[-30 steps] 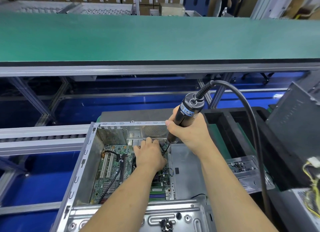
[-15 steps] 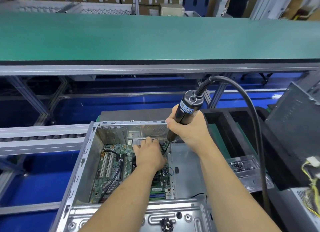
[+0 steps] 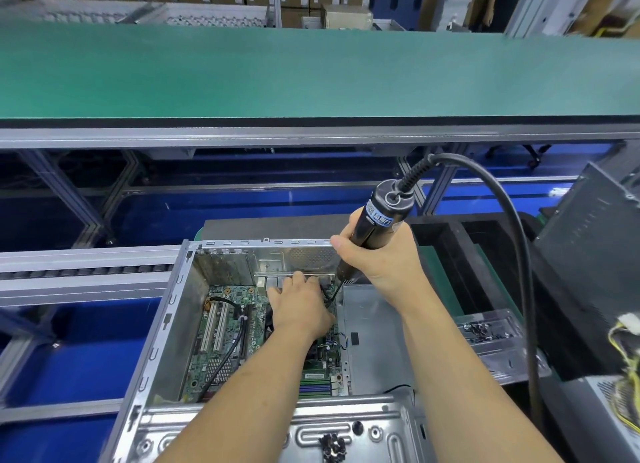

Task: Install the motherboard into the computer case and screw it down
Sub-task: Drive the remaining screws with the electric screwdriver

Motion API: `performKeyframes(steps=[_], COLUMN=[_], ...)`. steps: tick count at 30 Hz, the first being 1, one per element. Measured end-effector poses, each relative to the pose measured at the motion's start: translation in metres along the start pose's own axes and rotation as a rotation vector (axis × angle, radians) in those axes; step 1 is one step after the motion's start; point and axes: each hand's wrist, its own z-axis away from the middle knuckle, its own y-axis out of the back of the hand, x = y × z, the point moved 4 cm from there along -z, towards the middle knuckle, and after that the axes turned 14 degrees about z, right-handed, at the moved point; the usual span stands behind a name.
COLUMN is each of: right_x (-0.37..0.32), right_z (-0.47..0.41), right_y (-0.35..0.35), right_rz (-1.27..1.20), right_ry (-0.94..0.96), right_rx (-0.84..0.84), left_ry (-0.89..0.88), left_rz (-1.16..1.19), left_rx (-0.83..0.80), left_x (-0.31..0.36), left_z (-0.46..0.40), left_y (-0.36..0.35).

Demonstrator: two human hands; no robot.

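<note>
The right hand (image 3: 375,254) is wrapped around the glossy black barrel of the electric screwdriver (image 3: 372,227), its thin bit angled down to the far right corner of the motherboard (image 3: 225,345). Across the last second the tool has barely shifted, so a screw is probably being driven there. The left hand (image 3: 299,306) lies knuckles-up on the board beside the bit; whether its fingertips pinch anything I cannot tell. The green, densely printed board sits flat inside the dull sheet-metal computer case (image 3: 166,324). A thick rubbery cord (image 3: 519,254) loops right from the tool.
</note>
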Motion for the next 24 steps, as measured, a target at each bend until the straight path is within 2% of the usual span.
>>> performKeyframes(steps=[12, 24], right_x=[0.010, 0.008], right_z=[0.000, 0.000], right_y=[0.003, 0.003], right_rz=[-0.021, -0.081], right_ry=[-0.073, -0.063], right_rx=[0.028, 0.089], left_ry=[-0.002, 0.001], left_rz=[0.009, 0.007], left_rx=[0.011, 0.013], left_x=[0.001, 0.000], left_z=[0.002, 0.001], left_y=[0.002, 0.000])
